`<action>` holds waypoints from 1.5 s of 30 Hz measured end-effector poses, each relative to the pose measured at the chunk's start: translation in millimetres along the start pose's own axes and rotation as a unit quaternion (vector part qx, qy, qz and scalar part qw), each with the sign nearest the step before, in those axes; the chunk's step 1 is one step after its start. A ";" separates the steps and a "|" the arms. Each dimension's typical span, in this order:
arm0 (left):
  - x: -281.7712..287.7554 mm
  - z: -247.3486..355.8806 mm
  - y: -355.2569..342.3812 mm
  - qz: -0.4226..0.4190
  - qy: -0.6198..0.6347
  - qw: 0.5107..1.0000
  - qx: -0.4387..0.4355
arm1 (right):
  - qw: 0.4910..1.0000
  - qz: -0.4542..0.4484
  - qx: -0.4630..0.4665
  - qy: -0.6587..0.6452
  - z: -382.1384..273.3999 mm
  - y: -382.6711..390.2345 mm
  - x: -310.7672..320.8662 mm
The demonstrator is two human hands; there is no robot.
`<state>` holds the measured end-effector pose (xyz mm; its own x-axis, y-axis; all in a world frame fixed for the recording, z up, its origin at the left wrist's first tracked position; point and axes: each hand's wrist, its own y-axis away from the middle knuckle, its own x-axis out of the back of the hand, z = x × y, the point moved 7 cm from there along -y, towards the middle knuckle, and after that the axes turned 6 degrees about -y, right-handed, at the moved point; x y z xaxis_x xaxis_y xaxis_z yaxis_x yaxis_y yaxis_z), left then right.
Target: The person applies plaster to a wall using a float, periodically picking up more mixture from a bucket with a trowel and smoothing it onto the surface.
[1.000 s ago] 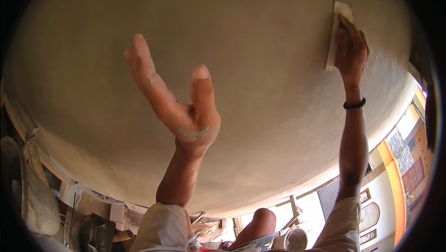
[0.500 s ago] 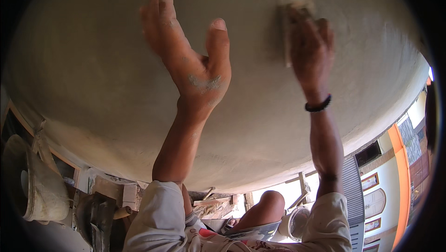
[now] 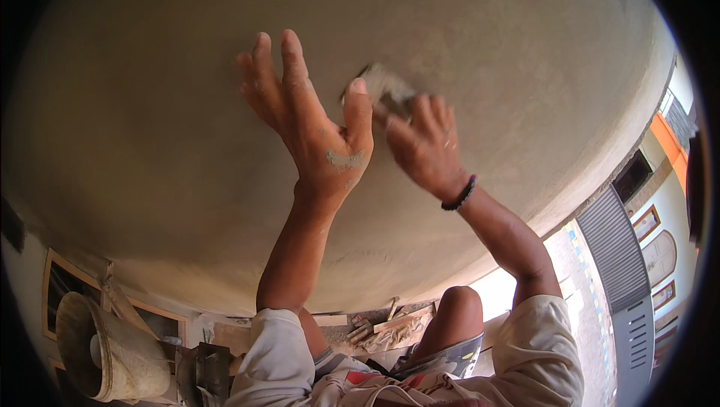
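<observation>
A broad grey plastered surface (image 3: 172, 152) fills most of the view above and in front of me. My left hand (image 3: 319, 130) is raised before it, fingers spread and thumb up, holding nothing. Grey plaster is smeared near its thumb base; whether the fingertips touch the surface, I cannot tell. Close by on the right, my right hand (image 3: 429, 145) grips a flat plastering trowel (image 3: 384, 83), its blade against the plaster. Motion blurs the trowel, and my left thumb overlaps its left end. The right wrist wears a dark beaded bracelet (image 3: 460, 193).
At lower left a stained whitish bucket (image 3: 131, 354) lies tipped, beside wooden frames (image 3: 157, 317). Scraps of wood (image 3: 401, 323) lie below, near my bent knee (image 3: 459, 313). Rightward, past the surface's edge, are a grey corrugated panel (image 3: 615, 249) and a building with an orange band (image 3: 670, 141).
My right hand has swept the trowel left and down, close to my left hand. The left hand sits slightly lower with its fingers more spread. The whole view has shifted a little.
</observation>
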<state>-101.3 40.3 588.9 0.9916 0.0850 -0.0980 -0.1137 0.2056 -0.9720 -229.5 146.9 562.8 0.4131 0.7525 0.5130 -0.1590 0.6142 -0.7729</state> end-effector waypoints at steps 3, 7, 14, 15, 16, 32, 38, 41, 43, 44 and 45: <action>-17.4 14.3 20.0 -0.094 -0.049 0.992 -0.062 | 0.989 -0.129 0.075 -0.006 16.8 138.4 -36.6; -38.4 29.1 42.5 -0.205 -0.085 0.960 -0.170 | 0.968 0.168 -0.183 -0.023 173.3 127.1 62.3; -104.3 77.8 57.5 -0.242 -0.113 0.926 -0.266 | 0.988 0.059 -0.132 -0.053 43.1 144.5 -22.7; -116.4 85.3 64.0 -0.253 -0.117 0.916 -0.287 | 0.993 -0.004 -0.105 -0.060 38.9 195.6 -46.4; -126.3 93.1 67.5 -0.262 -0.123 0.905 -0.312 | 0.990 0.012 -0.138 -0.035 62.2 236.2 -45.5; -191.6 134.6 108.6 -0.252 -0.261 0.744 -0.561 | 0.801 0.277 -0.519 -0.110 176.5 366.4 -21.4; -185.5 127.4 110.9 -0.246 -0.272 0.731 -0.576 | 0.930 0.125 -0.325 -0.121 65.4 276.9 -58.8; -185.1 135.6 109.9 -0.251 -0.270 0.724 -0.582 | 0.938 0.121 -0.312 -0.090 83.0 341.4 -67.1; -183.8 130.5 109.1 -0.246 -0.271 0.722 -0.587 | 0.902 0.214 -0.371 -0.050 133.7 365.5 -42.7; -184.7 132.8 108.3 -0.240 -0.265 0.724 -0.589 | 0.831 0.263 -0.485 -0.076 163.5 404.6 -46.3; -184.6 135.4 109.3 -0.237 -0.263 0.727 -0.589 | 0.743 0.306 -0.586 -0.103 180.4 453.3 -54.1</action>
<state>-305.2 179.0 529.7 0.7064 0.7005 0.1014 0.6715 -0.6180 -0.4088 -485.7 427.5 252.0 0.4199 0.9001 -0.1162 0.6797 -0.3967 -0.6169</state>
